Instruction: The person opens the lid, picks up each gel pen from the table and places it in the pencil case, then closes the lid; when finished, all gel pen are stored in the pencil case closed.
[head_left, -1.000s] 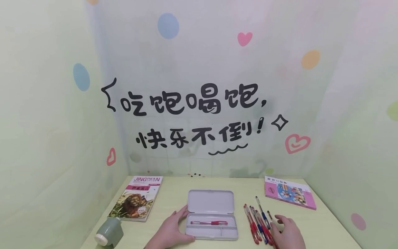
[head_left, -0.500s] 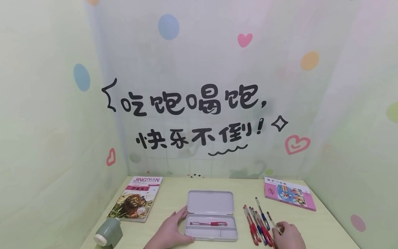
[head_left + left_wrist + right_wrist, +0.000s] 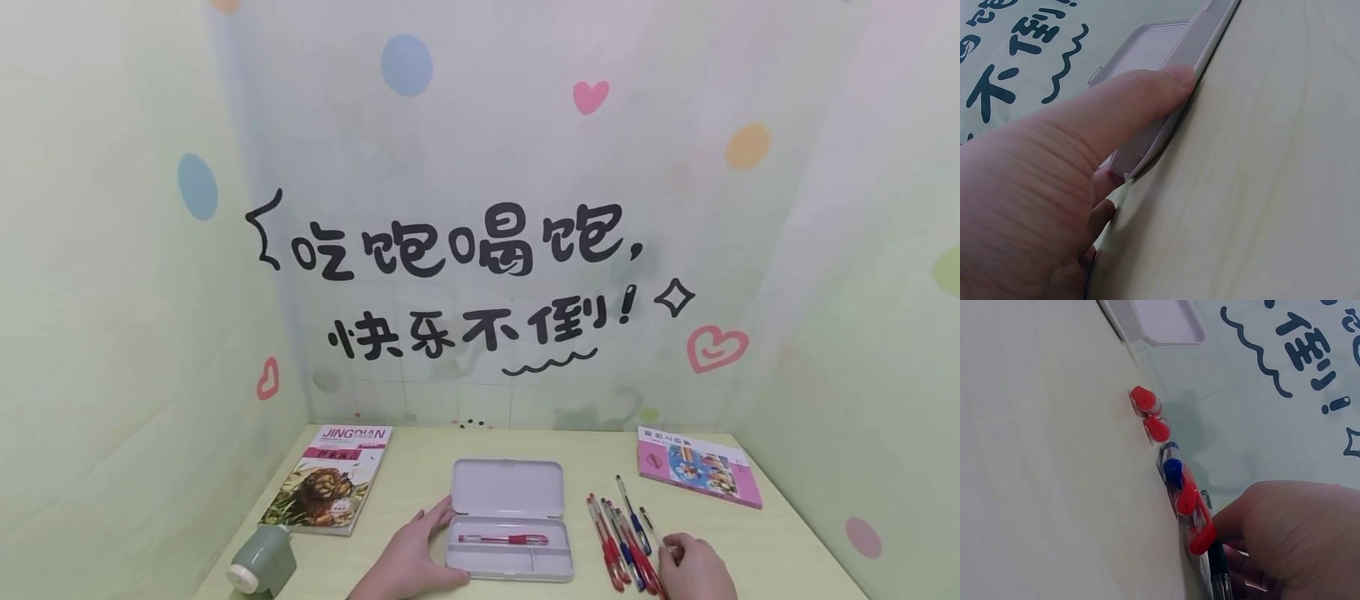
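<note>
A pale open pencil case lies in the middle of the table, a red pen in its rear compartment. My left hand holds the case's left end; in the left wrist view the thumb lies along its front edge, and the other fingers are partly hidden behind. To the right, several red and blue pens lie side by side. My right hand pinches a black pen at the right of this group. Its upper part shows beyond the fingers in the head view.
A book with a lion cover lies at the back left, with a grey-green object with a white knob in front of it. A pink book lies at the back right. Printed curtains enclose the table.
My right hand's fingers have drawn together on the black pen, which has shifted slightly. My left hand and the pencil case have stayed in place.
</note>
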Motion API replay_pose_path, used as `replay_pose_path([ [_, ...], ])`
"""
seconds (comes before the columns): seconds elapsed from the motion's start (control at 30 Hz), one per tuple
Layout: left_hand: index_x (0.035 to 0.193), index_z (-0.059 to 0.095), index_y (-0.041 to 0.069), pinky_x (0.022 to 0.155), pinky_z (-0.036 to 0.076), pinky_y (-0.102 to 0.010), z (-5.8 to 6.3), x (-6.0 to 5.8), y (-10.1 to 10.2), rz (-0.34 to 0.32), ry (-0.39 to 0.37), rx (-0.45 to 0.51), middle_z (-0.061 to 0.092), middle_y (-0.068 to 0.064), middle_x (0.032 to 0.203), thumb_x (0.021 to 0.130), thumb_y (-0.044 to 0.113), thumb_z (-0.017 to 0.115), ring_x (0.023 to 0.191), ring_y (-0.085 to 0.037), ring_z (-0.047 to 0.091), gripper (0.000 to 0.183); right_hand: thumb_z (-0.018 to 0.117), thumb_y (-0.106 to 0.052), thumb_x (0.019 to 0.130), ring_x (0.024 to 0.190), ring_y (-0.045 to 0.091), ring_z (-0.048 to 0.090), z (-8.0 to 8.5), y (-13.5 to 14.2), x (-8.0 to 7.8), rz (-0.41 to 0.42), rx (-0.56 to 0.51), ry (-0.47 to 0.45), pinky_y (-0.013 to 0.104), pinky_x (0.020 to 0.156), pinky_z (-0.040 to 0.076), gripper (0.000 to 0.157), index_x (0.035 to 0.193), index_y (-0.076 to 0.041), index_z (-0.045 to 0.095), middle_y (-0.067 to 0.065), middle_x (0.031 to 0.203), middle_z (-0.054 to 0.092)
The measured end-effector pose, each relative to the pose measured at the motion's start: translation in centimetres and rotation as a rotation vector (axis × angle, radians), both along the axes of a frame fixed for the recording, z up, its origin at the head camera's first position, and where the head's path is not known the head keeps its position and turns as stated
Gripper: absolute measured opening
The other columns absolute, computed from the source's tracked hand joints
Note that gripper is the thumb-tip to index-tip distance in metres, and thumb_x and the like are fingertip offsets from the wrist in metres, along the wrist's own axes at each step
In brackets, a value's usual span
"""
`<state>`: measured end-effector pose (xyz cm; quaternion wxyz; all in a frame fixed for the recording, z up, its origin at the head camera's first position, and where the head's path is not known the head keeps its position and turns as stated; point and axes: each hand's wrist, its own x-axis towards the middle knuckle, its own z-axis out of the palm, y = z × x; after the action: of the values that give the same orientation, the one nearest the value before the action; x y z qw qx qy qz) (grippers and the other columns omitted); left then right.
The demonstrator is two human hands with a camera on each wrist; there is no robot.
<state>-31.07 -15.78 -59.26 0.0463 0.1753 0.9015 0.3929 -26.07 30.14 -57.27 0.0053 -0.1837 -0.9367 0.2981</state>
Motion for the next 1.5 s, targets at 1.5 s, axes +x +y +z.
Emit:
replay_pose_path([
  [1.5,0.171,0.037,0.011,0.123,0.03,-0.087,0.1,0.4,0.0,0.019,0.039,0.006,0.065,0.004,0.16,0.065,0.058,0.099,0.154,-0.066,0.039,0.132,0.088,-0.016,0.089,0.092,0.016,0.062,1.3,-19.3,-2.9,0.499,0.271,0.579,0.04,0.081,0.058,0.012,0.096,-0.025,0.084,-0.007,0.095,0.072],
])
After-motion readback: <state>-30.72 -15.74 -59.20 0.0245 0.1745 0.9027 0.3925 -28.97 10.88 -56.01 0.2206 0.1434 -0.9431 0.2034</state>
